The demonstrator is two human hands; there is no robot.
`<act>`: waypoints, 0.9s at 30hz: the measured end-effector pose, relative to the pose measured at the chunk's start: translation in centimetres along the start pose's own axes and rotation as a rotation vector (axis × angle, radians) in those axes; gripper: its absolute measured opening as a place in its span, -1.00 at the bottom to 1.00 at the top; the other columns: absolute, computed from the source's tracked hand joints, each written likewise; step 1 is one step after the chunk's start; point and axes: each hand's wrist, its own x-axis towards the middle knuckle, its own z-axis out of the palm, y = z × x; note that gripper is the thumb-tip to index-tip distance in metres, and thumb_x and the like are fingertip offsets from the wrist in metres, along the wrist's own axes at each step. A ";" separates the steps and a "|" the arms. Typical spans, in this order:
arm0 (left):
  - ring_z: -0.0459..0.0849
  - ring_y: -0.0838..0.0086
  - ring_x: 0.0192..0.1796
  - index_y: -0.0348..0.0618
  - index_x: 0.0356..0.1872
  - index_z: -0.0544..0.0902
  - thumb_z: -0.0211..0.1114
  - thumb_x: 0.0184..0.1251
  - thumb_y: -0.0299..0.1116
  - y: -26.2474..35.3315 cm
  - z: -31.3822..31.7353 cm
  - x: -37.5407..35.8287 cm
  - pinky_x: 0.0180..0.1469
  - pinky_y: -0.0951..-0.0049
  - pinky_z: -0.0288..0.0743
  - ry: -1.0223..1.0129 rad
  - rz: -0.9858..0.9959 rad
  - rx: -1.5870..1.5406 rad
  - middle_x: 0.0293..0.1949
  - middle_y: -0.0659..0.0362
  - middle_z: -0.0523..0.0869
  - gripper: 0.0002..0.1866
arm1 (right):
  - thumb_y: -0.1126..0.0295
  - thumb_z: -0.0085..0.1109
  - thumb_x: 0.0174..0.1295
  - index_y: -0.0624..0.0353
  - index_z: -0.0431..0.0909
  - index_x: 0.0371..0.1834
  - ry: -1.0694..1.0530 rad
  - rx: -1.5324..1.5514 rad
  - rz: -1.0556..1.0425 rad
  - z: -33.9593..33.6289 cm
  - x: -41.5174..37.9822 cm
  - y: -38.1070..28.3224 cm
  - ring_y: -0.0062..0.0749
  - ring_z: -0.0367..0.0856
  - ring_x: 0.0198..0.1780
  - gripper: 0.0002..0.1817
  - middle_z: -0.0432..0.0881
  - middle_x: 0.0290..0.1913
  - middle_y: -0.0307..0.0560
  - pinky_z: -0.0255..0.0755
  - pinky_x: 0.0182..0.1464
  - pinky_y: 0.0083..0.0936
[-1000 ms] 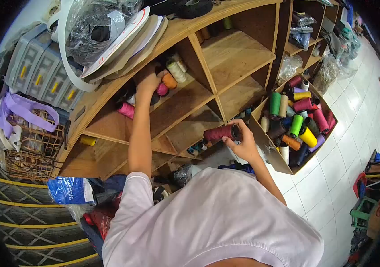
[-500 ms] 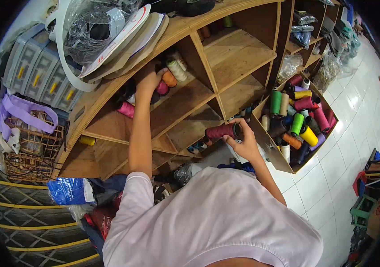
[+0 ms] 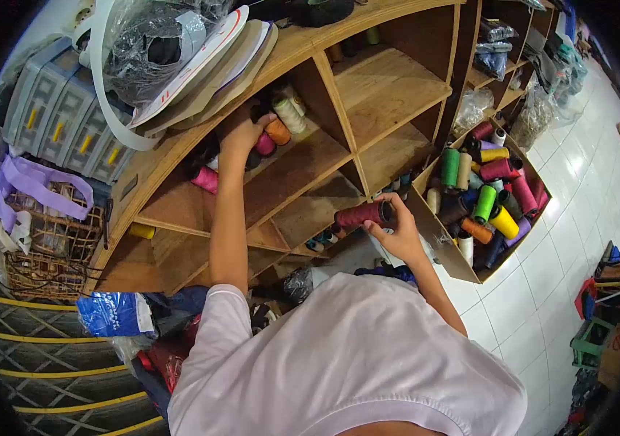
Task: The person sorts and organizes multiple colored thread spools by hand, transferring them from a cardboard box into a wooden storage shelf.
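Note:
My left hand (image 3: 240, 136) reaches into an upper shelf compartment among thread spools, its fingers mostly hidden. Around it are a dark spool (image 3: 258, 113) by the thumb side, an orange spool (image 3: 277, 131), a magenta spool (image 3: 265, 144) and a cream spool (image 3: 290, 116). A pink spool (image 3: 206, 179) lies left of my forearm. My right hand (image 3: 399, 231) is closed around one end of a dark red thread spool (image 3: 359, 215), held sideways in front of the shelf. To its right, an open cardboard box (image 3: 447, 256) holds several spools of many colours.
A curved wooden shelf unit (image 3: 390, 87) with divided compartments fills the space ahead. Plastic drawers (image 3: 63, 120) and a wicker basket (image 3: 52, 251) stand at left. Wrapped rolls (image 3: 154, 51) lie on the shelf top. White floor tiles (image 3: 535, 291) extend to the right.
My left hand has shifted slightly among the spools, and more of the dark spool shows beside its thumb. My right hand keeps the dark red spool in the same place.

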 end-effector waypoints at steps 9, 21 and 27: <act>0.61 0.02 0.23 -0.01 0.26 0.58 0.37 0.28 -0.20 4.6 -1.5 -2.2 0.18 0.14 0.52 -0.087 0.204 -0.059 0.20 -0.09 0.63 -0.49 | 0.55 0.40 0.17 0.16 0.40 0.09 -0.037 0.033 -0.020 0.8 0.8 -0.3 -0.60 0.59 -0.15 -0.54 0.59 -0.16 -0.20 0.49 -0.11 -0.62; 0.35 0.01 0.43 0.11 0.03 0.73 0.34 0.00 -0.57 6.7 0.4 1.0 0.37 -0.53 0.05 -0.334 0.488 0.484 0.34 0.21 0.49 -0.51 | 0.54 0.40 0.19 0.14 0.38 0.03 0.014 0.442 0.235 1.9 0.4 -0.9 -0.56 0.61 -0.18 -0.58 0.58 -0.13 -0.17 0.54 -0.21 -0.58; 0.25 0.01 0.51 0.11 0.06 0.73 0.37 0.01 -0.61 5.1 2.0 2.4 0.43 -0.51 0.00 -0.397 0.505 0.419 0.31 0.21 0.50 -0.48 | 0.53 0.39 0.20 0.11 0.40 0.00 0.025 0.422 0.231 1.7 0.8 0.0 -0.56 0.60 -0.16 -0.61 0.60 -0.14 -0.18 0.49 -0.07 -0.58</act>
